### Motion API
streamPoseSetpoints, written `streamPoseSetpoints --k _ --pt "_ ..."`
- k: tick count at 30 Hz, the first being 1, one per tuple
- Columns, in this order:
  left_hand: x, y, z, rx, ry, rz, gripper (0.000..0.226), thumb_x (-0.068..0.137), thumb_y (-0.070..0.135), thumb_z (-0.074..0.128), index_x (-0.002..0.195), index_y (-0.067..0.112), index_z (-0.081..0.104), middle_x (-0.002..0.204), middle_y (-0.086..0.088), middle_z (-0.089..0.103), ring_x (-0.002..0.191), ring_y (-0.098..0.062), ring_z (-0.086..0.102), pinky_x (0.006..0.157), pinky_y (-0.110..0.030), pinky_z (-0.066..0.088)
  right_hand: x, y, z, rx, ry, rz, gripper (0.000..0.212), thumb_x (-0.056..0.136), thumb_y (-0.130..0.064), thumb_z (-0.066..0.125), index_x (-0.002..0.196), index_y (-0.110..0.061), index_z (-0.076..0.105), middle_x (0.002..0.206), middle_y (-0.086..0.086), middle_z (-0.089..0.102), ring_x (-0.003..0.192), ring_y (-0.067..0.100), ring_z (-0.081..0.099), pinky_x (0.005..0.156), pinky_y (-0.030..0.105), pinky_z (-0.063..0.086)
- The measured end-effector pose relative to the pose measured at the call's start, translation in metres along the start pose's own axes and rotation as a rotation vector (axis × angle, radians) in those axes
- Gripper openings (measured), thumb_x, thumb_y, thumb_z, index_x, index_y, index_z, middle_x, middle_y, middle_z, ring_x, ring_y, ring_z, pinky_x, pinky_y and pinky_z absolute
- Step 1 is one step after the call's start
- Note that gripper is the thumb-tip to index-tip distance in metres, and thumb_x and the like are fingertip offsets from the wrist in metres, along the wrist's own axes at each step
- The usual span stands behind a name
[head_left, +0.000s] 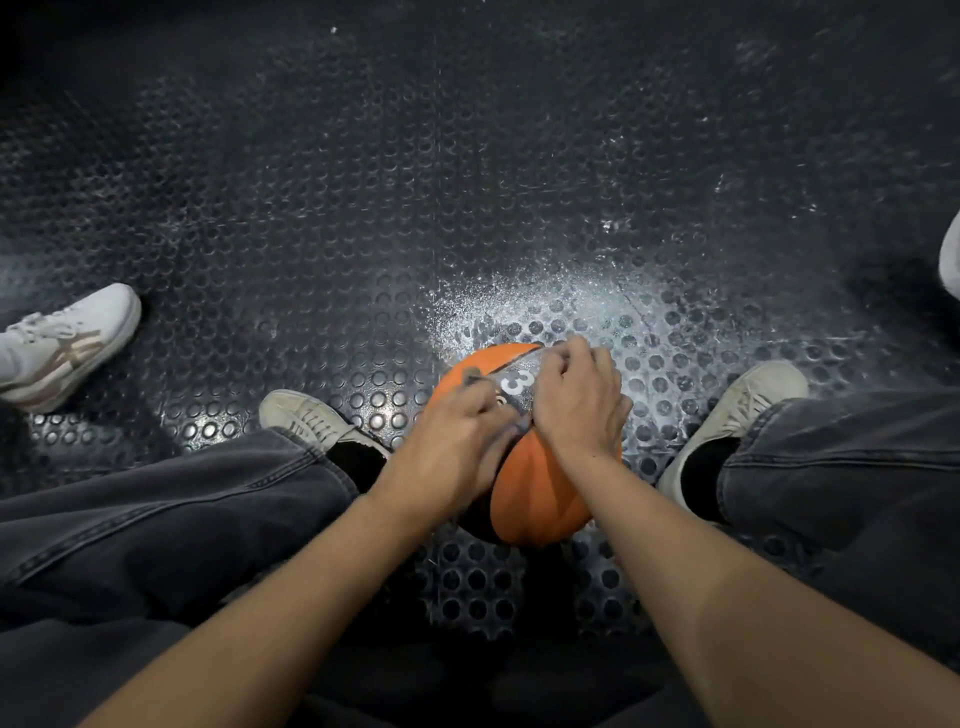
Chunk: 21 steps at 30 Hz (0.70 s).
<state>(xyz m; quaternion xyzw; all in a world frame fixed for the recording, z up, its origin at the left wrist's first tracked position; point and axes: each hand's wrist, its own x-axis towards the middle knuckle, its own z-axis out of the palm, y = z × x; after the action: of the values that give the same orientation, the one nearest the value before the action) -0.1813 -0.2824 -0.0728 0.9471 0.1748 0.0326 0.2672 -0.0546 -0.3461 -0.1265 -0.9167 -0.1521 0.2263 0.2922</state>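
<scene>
1. black studded rubber floor (311, 197): covers the whole view, with a white powdery smear (550, 306) just beyond the ball.
2. dark grey denim trouser legs (156, 525): spread to either side, knees apart.
3. orange and black rubber medicine ball (540, 499): rests on the floor between the person's feet, straight ahead of and below both forearms. being round, it has no long axis. its grey band marked "3" (517, 384) runs away from the person, up over the crown, between the two hands.
4. beige canvas shoes, left (306, 415) and right (748, 400): flank the ball, near it but not touching.
5. white trainer with tan stripes (72, 343): someone else's, well apart at the left edge.
6. left hand (452, 441): on the near left shoulder of the ball, fingers curled at the band's edge.
7. right hand (576, 405): reaches further over the crown, fingers bent down onto the ball.

judgement: both hands are equally close and already clasp the ball, so a lift would rise straight up between the knees.
</scene>
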Motion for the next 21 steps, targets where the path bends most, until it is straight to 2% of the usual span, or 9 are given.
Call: streamPoseSetpoints --k 4,6,9,11,13,15,19,21 --pt "0.02 -0.023 -0.001 0.035 0.191 -0.326 0.018 0.093 0.018 0.058 0.096 0.01 0.074 0.083 -0.007 0.056 0.075 -0.025 0.056 0.071 -0.044 0.048 -0.004 -0.005 0.003 -0.002 0.015 0.007 0.025 0.102 -0.035 0.032 0.107 -0.023 0.054 0.115 -0.002 0.051 0.111 0.021 0.046 0.102 0.047 0.031" --pt "0.011 -0.01 0.004 0.017 0.154 -0.233 0.018 0.092 0.021 0.056 0.094 0.013 0.072 0.083 -0.005 0.053 0.075 -0.024 0.055 0.068 -0.041 0.049 -0.003 -0.006 0.003 -0.005 0.024 0.017 0.026 0.102 -0.034 0.032 0.108 -0.021 0.054 0.117 0.001 0.051 0.112 0.023 0.046 0.1 0.048 0.03" --pt "-0.01 0.007 0.002 -0.061 -0.019 -0.002 0.024 0.093 0.028 0.052 0.093 0.013 0.071 0.082 -0.003 0.051 0.078 -0.02 0.054 0.066 -0.036 0.048 0.001 -0.001 -0.002 0.006 -0.006 -0.005 0.025 0.102 -0.033 0.032 0.103 -0.021 0.054 0.114 0.001 0.052 0.11 0.024 0.047 0.101 0.048 0.031" --pt "0.002 -0.007 -0.001 -0.06 0.047 -0.072 0.024 0.093 0.029 0.055 0.094 0.013 0.073 0.082 -0.002 0.053 0.077 -0.017 0.055 0.068 -0.035 0.048 0.001 0.0 -0.003 0.015 -0.023 -0.033 0.022 0.103 -0.033 0.033 0.099 -0.022 0.052 0.111 -0.002 0.05 0.108 0.023 0.046 0.101 0.048 0.032" --pt "0.014 -0.017 0.0 -0.03 0.178 -0.242 0.021 0.093 0.025 0.058 0.096 0.012 0.074 0.081 -0.001 0.053 0.074 -0.017 0.054 0.07 -0.034 0.045 0.0 -0.002 -0.001 0.018 -0.028 -0.027 0.022 0.102 -0.033 0.034 0.1 -0.022 0.053 0.111 -0.003 0.049 0.109 0.021 0.045 0.102 0.047 0.031" --pt "0.012 -0.01 0.006 0.002 0.219 -0.331 0.018 0.093 0.02 0.058 0.094 0.01 0.073 0.08 -0.001 0.05 0.073 -0.019 0.051 0.068 -0.034 0.043 -0.001 -0.005 0.001 0.013 -0.006 -0.02 0.023 0.102 -0.032 0.034 0.103 -0.022 0.054 0.114 -0.003 0.05 0.11 0.021 0.044 0.101 0.047 0.03" --pt "-0.01 0.009 0.008 -0.069 0.054 -0.085 0.025 0.091 0.027 0.053 0.087 0.012 0.072 0.078 -0.002 0.049 0.071 -0.019 0.052 0.061 -0.036 0.047 0.002 -0.001 -0.002 -0.004 -0.004 -0.033 0.023 0.102 -0.032 0.034 0.1 -0.021 0.054 0.111 0.0 0.052 0.106 0.022 0.046 0.099 0.047 0.032" --pt "0.002 -0.005 0.004 -0.057 0.089 -0.127 0.026 0.091 0.029 0.054 0.09 0.013 0.074 0.078 -0.003 0.052 0.072 -0.019 0.054 0.065 -0.036 0.046 0.004 -0.001 -0.003 0.001 -0.015 -0.054 0.021 0.102 -0.031 0.035 0.096 -0.021 0.052 0.109 0.0 0.053 0.105 0.024 0.048 0.099 0.047 0.033"
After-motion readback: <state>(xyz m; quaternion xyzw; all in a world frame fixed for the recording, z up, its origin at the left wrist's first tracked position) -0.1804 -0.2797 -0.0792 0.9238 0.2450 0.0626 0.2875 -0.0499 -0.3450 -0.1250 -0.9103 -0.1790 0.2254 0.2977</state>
